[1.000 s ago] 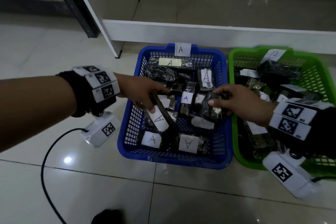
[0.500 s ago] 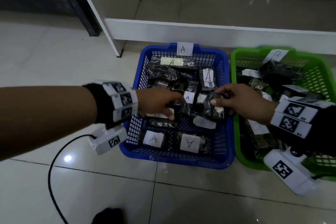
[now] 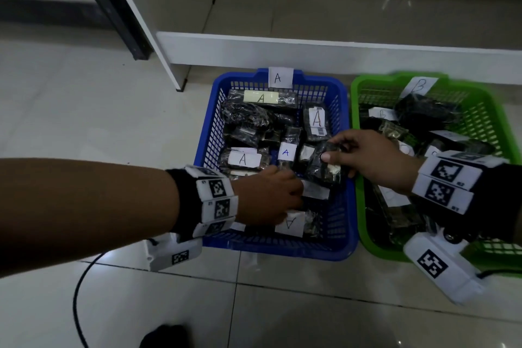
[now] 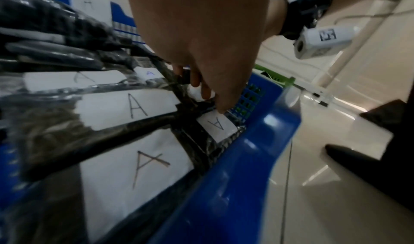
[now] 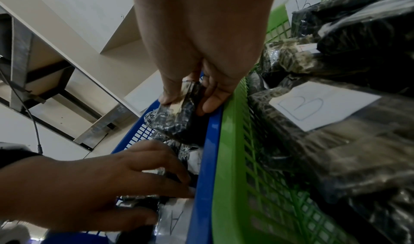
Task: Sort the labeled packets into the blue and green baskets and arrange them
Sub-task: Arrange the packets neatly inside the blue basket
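Note:
The blue basket (image 3: 282,251) holds several dark plastic packets with white "A" labels. Beside it on the right, the green basket (image 3: 356,150) holds packets marked "B" (image 5: 313,104). My left hand (image 3: 293,198) reaches into the front of the blue basket with its fingers extended. In the left wrist view one fingertip (image 4: 221,109) touches a small "A" label (image 4: 217,125). My right hand (image 3: 330,148) pinches a dark packet (image 3: 324,169) over the right side of the blue basket, just above the other packets. In the right wrist view that packet (image 5: 177,124) sits between thumb and fingers.
The baskets stand side by side on a tiled floor before a white shelf base (image 3: 310,48). A dark post (image 3: 113,8) rises at the back left. A black cable (image 3: 77,291) loops on the floor at the left, and a dark shoe (image 3: 163,336) shows at the bottom.
My left hand laid down the long "A" packet it held and moved toward the basket's front right. My right hand has kept its packet almost still.

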A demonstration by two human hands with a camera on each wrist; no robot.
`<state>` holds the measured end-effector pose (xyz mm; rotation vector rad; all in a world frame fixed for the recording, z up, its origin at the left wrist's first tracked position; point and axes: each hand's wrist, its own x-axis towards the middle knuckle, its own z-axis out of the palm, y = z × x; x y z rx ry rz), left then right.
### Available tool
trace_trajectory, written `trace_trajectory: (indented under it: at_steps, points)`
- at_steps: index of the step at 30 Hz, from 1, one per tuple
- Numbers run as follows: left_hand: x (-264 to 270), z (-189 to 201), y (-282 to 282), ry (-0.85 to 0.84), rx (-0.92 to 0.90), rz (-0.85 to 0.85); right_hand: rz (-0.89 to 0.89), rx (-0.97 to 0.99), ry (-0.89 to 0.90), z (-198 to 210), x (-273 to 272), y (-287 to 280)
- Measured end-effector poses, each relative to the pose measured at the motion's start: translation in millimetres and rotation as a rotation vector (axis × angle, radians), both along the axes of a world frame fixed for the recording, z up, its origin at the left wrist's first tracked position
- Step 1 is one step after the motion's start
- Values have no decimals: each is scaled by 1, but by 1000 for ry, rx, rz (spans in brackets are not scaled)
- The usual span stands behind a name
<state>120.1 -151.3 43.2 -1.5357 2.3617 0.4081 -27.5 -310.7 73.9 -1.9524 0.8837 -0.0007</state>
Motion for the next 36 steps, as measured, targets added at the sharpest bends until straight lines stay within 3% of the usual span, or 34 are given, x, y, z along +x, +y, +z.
trace_trajectory:
  at_steps: [2,5,8,16,20,22,28,30,36]
  points:
    - [-11,-7,-1,-20,5,-47,-19,-2,-14,0,-1,2]
    - [-24,-16,-4,-16,75,74,-28,10,-17,0,-2,3]
    - [-29,-16,-7,43,126,207,-23,19,-12,0,-1,2]
    - [-25,-8,-14,248,196,333,0,58,8,0,-1,-3]
    - [-23,-3,-11,253,309,169,-11,117,-3,1,-1,-4]
    - [-20,0,-6,296,342,172,-31,112,-25,3,-1,-4]
    - [8,25,-5,705,312,537,-183,104,-117,12,7,-14]
    - [27,35,-7,730,359,597,-224,129,-127,14,9,-15]
    - [70,46,-11,650,553,749,-132,52,-78,13,8,-12]
